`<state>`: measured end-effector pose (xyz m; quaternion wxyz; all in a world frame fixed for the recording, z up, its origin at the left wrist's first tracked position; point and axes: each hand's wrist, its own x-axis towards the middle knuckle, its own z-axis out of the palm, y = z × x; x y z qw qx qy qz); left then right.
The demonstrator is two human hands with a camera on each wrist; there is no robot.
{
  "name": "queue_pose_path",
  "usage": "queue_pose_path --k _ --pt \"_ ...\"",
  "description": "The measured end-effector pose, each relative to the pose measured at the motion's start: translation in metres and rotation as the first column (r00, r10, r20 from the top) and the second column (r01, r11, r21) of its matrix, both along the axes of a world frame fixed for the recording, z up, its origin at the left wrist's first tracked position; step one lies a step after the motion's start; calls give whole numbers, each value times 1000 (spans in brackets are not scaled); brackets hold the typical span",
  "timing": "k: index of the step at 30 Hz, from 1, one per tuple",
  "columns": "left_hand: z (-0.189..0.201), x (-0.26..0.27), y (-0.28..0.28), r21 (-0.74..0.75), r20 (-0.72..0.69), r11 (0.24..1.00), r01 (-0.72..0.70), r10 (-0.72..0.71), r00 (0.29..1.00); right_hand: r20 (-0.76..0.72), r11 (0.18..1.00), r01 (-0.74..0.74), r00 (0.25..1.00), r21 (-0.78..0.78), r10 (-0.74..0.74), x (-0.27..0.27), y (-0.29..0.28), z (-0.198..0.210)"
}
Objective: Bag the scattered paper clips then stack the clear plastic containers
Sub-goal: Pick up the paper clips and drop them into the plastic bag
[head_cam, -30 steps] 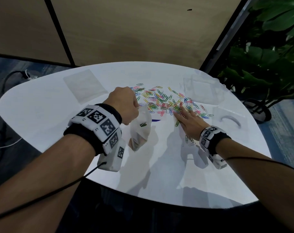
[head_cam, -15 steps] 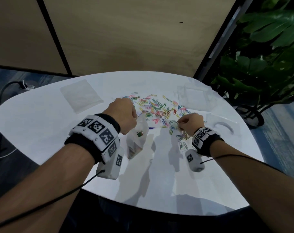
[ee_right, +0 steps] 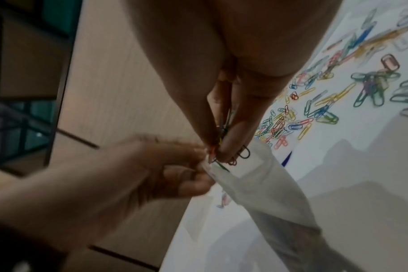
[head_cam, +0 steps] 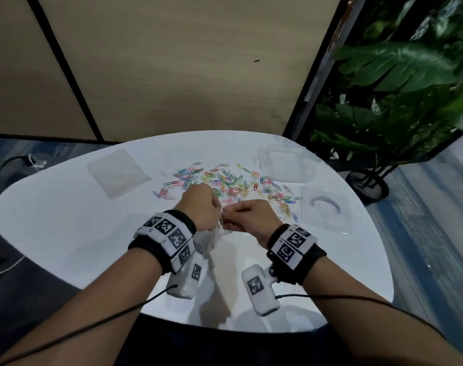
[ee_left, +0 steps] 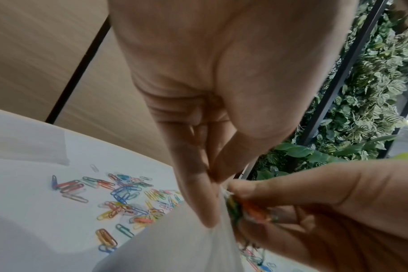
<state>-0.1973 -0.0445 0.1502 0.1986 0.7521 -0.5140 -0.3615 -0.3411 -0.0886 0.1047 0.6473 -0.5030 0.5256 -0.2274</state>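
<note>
the left hand (head_cam: 200, 207) pinches the top edge of a translucent plastic bag (ee_right: 252, 176) between thumb and fingers, holding it up above the near part of the white table (head_cam: 66, 228); the bag hangs down from that grip. the right hand (head_cam: 251, 217) is just beside the left hand, its fingers pressed together around a small bunch of coloured paper clips (ee_right: 226, 139) at the mouth of the bag; some clips of the bunch hang below the fingertips and touch the bag's rim. whether any of them are already inside the bag cannot be told. the scattered paper clips (head_cam: 225, 180) lie spread over the middle of the table, beyond both hands, with a few more on the right side near a clear plastic container (head_cam: 325, 207). a second clear plastic container (head_cam: 286, 162) sits farther back on the right, apart from the first. a flat clear bag (head_cam: 118, 173) lies on the left part of the table, well apart from the hands. a leafy plant (head_cam: 397, 88) stands to the right of the table, and a beige panelled wall (head_cam: 185, 62) is behind it.
</note>
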Motion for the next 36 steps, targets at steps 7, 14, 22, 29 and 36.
queue_pose_path --k 7,14,22,29,36 --pt "-9 -5 -6 -22 -2 1000 20 -20 1000 -442 887 -397 856 -234 266 11 5 -3" --pt "-5 4 -7 -46 -1 999 -4 4 1000 -606 685 -583 754 -437 254 14 -5 10" --pt "-5 19 -12 -52 48 998 -18 21 999 -354 770 -496 859 -401 369 0 -18 20" --pt "-6 30 -4 -41 72 999 -21 24 997 -887 868 -497 397 6 234 -103 -51 -30" --pt "-7 36 -2 -25 86 1000 -7 9 996 -846 916 -387 518 -102 124 -101 -28 -92"
